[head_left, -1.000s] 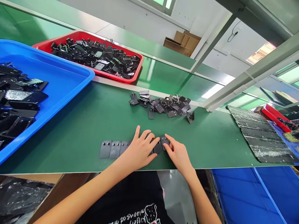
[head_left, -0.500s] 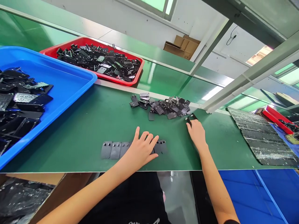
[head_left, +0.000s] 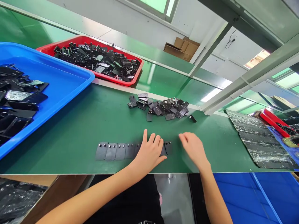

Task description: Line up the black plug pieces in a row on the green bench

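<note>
- Green worktop runs wide before you, a pale wall and a cardboard box beyond it.
- Your right hand was at the heap's right end half a second ago; now it is back near the row of dark plates, just right of the end plate.
- Your left hand has shifted right along that row, so more plates show at its left end.
- That left hand lies palm down, fingers spread, over the plates, covering several — you can't count them.
- Your right fingers are curled and blurred; whether they grip anything, I cannot tell.
- One small dark piece lies apart beside the heap of dark parts, farther back.
- At left, the blue tray is cut off by the picture's edge; the red tray sits behind it, partly hidden.
- Right of the heap, a slanted beam blocks some background — a streaked dark mat lies beyond your right hand.
</note>
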Demonstrator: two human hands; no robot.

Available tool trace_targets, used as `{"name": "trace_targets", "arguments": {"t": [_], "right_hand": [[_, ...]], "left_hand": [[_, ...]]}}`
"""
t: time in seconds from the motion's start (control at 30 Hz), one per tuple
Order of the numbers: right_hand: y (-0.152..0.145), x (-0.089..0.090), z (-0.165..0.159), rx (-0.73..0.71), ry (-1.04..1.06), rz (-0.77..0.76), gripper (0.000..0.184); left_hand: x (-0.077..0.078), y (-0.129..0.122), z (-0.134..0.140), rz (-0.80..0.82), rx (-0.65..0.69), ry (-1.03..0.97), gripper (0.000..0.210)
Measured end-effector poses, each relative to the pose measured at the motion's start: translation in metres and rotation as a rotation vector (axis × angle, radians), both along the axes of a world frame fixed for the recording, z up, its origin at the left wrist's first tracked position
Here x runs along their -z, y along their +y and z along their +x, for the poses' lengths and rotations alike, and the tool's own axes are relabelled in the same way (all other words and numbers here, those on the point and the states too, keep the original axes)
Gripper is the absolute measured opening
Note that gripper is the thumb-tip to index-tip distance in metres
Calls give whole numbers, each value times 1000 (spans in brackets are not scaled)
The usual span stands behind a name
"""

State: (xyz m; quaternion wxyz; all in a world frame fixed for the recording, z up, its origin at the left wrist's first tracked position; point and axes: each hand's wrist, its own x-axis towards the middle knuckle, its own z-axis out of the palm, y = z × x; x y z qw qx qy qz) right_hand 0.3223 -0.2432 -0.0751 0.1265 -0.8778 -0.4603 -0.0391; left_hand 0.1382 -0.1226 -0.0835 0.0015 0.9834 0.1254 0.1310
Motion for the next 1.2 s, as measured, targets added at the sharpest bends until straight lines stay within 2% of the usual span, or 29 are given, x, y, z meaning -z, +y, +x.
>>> {"name": "trace_targets", "arguments": {"t": [0.1,0.17,0.23,0.33,0.47,0.57,0.63,0.73,0.87,0.93,1.03,1.1,1.2], "right_hand": [[12,-8,62,220,-52,68,38],[18,-8,92,278,-26,43,36],[18,-4,102,271,26,-4,36],[8,3,82,165,121,-78,41],[-13,7,23,-13,207,-178,44],[-23,5,-15,-92,188,-226,42],[-26,-1,-28,-136,166,-250,41],[-19,-14,-21,-166,130,-255,42],[22,-23,26,-61,-3,-106,28],[50,-17,50,-45,-55,-32,34],[80,0,66,-127,-66,12,38],[83,11,65,-185,-58,37,36],[64,20,59,-232,-32,75,33]], "left_hand": [[1,-1,3,-2,12,10,44],[0,0,2,-21,23,19,42],[-1,1,1,-45,24,21,47],[-4,0,4,-81,17,16,57],[-5,-7,16,-109,-20,15,66],[-2,-16,25,-102,-59,6,77],[0,-20,28,-89,-74,-2,81],[4,-23,32,-72,-65,-3,80],[8,-24,35,-66,-59,-31,73],[9,-24,36,-68,-60,-52,69],[11,-24,36,-72,-56,-65,57],[10,-23,35,-76,-52,-68,51],[8,-21,33,-77,-38,-66,48]]}}
